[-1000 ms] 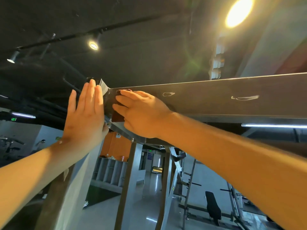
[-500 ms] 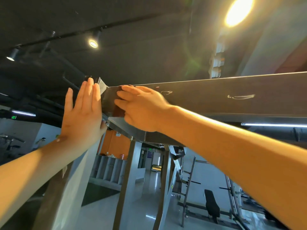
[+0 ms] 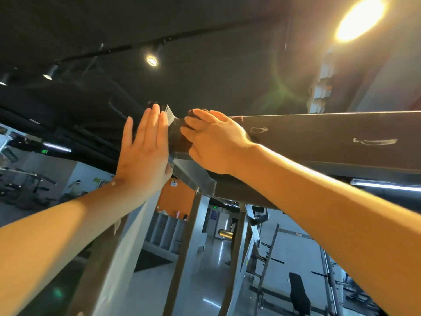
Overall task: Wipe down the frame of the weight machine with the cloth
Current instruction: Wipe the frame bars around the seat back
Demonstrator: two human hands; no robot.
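A dark metal top beam (image 3: 319, 135) of the weight machine frame runs overhead from the right to a corner at centre. My right hand (image 3: 214, 142) presses a dark brown cloth (image 3: 182, 142) flat against the beam's left end, near its top edge. Most of the cloth is hidden under the hand. My left hand (image 3: 145, 151) lies flat with straight fingers against the upright post (image 3: 118, 247) at the corner, just left of the cloth.
Two pale scuff marks (image 3: 373, 141) show on the beam to the right. Behind stand further grey uprights (image 3: 184, 242), a rack with pegs (image 3: 262, 258), a black padded seat (image 3: 298, 293) and a shiny floor. Ceiling lamps (image 3: 360, 19) glare above.
My right hand has slid the cloth upward along the beam's left end, from its lower part to its top edge. The left hand stays flat on the post.
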